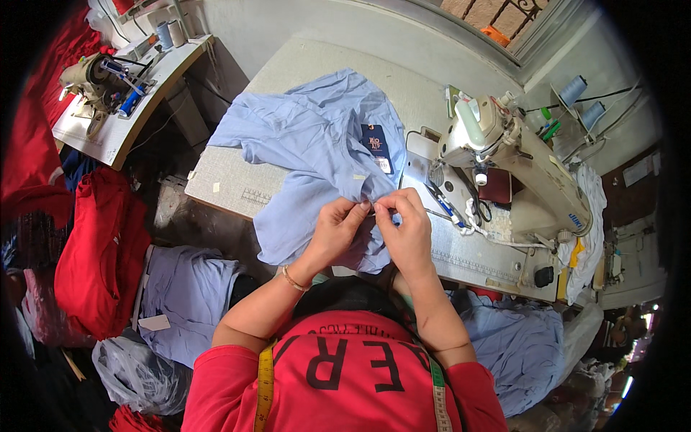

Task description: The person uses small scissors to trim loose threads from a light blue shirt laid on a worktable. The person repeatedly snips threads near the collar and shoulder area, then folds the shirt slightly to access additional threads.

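Note:
A light blue garment [306, 137] lies bunched on the sewing table [288, 68], its lower part hanging over the front edge towards me. My left hand [338, 225] pinches the cloth at the garment's near edge. Right beside it, my right hand [404, 225] pinches the same spot, thumb and forefinger together, the fingertips of both hands almost touching. Whether something small sits between the fingertips is too fine to make out. A dark blue hang tag [376, 147] rests on the garment just beyond my hands.
A white sewing machine [515, 158] stands on the table at the right, with scissors [484, 209] and pens [448, 205] near it. Another machine [97, 79] is at the far left. Red cloth [101, 252] and more blue garments [183, 295] are piled beside me.

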Demonstrator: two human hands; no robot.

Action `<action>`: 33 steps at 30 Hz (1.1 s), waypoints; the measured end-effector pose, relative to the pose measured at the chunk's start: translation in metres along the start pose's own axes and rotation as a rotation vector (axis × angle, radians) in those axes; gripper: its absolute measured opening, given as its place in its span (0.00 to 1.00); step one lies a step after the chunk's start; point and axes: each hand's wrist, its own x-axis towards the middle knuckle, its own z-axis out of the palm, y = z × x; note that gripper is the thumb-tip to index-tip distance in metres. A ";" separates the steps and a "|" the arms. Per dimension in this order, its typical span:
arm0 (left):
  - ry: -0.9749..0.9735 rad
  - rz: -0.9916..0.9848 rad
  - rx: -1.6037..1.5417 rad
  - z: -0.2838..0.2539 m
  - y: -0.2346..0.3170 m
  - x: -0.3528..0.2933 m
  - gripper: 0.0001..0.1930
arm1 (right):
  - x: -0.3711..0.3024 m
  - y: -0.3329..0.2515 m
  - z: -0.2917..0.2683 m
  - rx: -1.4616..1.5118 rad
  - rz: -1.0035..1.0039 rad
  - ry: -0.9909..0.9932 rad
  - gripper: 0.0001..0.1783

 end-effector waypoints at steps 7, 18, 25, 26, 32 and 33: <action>0.009 0.133 0.231 0.001 0.000 -0.001 0.10 | -0.002 0.008 0.009 -0.123 -0.058 0.033 0.05; 0.004 -0.249 -0.237 -0.006 0.009 0.009 0.13 | 0.000 0.069 -0.030 1.056 0.652 -0.018 0.02; -0.012 -0.178 -0.205 -0.002 0.007 0.006 0.11 | -0.002 0.042 -0.025 -0.218 0.081 0.031 0.08; -0.010 -0.167 -0.182 0.000 0.011 0.005 0.11 | -0.002 0.036 -0.019 -0.033 -0.018 0.056 0.09; -0.053 -0.022 0.235 0.000 0.013 0.001 0.10 | -0.001 0.019 0.002 0.106 0.026 -0.004 0.08; -0.065 0.063 0.373 0.002 0.018 0.000 0.10 | 0.000 0.031 0.006 0.069 0.019 0.018 0.08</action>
